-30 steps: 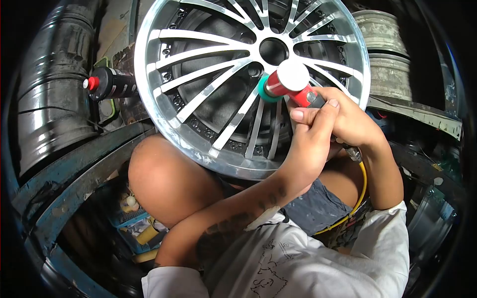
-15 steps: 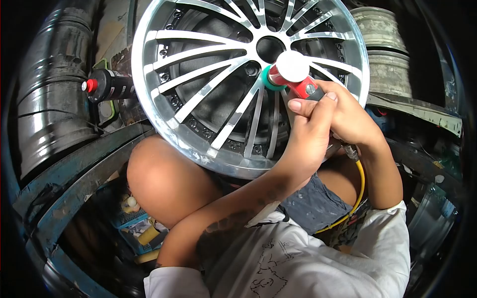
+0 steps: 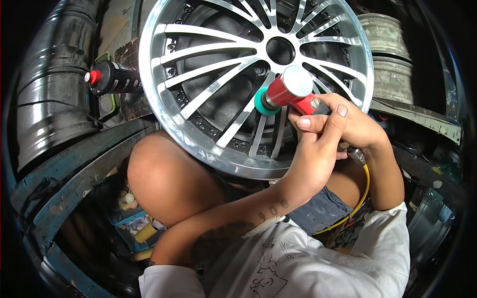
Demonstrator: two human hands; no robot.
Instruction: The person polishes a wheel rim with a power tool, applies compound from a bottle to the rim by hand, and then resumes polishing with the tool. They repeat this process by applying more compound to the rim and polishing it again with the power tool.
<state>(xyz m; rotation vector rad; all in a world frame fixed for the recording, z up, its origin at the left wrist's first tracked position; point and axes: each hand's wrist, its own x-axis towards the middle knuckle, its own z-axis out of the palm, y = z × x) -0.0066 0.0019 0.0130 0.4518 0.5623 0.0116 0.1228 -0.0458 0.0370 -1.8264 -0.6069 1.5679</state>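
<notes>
A red air tool with a round silver top and a green pad rests its pad against a spoke below the hub of the silver wheel. My right hand is wrapped round the tool's dark handle. My left hand presses on the handle from the near side, thumb up, its other fingers mostly hidden. From the handle's lower end a yellow hose curves down. The wheel leans by my knees, its lower rim over my thighs.
At the left lie a black bottle with a red cap and metal drums. Worn rims are stacked at the right. A blue metal frame and a blue basket sit lower left.
The tool and both hands have moved down, with the pad now lower on the spokes. The wheel and bottle appear slightly farther right and higher in view.
</notes>
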